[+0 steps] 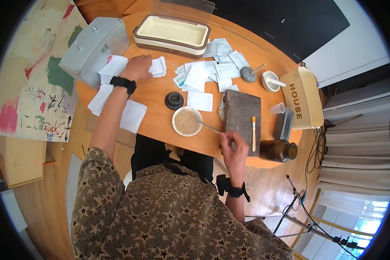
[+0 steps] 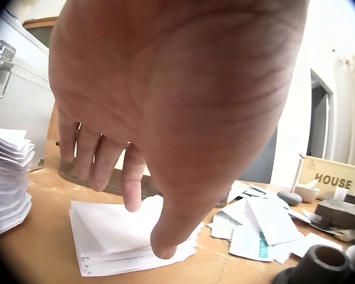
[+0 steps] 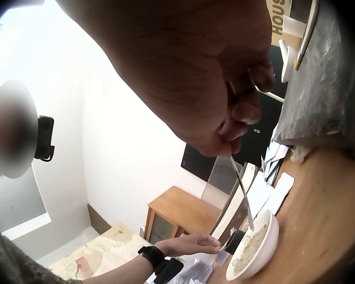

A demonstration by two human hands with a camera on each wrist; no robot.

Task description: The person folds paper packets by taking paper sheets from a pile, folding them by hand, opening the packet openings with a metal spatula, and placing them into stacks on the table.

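Observation:
My right hand [image 1: 235, 151] pinches a thin metal stick [image 1: 209, 126] between thumb and fingers. Its far end reaches into a white bowl [image 3: 274, 241] of beige powder [image 1: 185, 121] at the table's front edge. At the left, my left hand [image 1: 138, 68] is over a small stack of white paper packets [image 2: 109, 231], fingers loosely extended downward. In the left wrist view, its thumb overlaps the stack's near edge. A taller pile of folded white papers [image 1: 113, 68] lies beside that hand. Behind the bowl sits a round black lid-like piece [image 1: 174, 100].
Loose packets [image 1: 226, 70] spread across the middle. A dark slab [image 1: 237, 113] carries a flat brush [image 1: 253, 132]; a brown jar [image 1: 275, 150] stands right of it. Around the edges are a metal case [image 1: 89, 50], cream tray [image 1: 143, 28], mortar [image 1: 268, 86] and HOUSE box [image 1: 303, 102].

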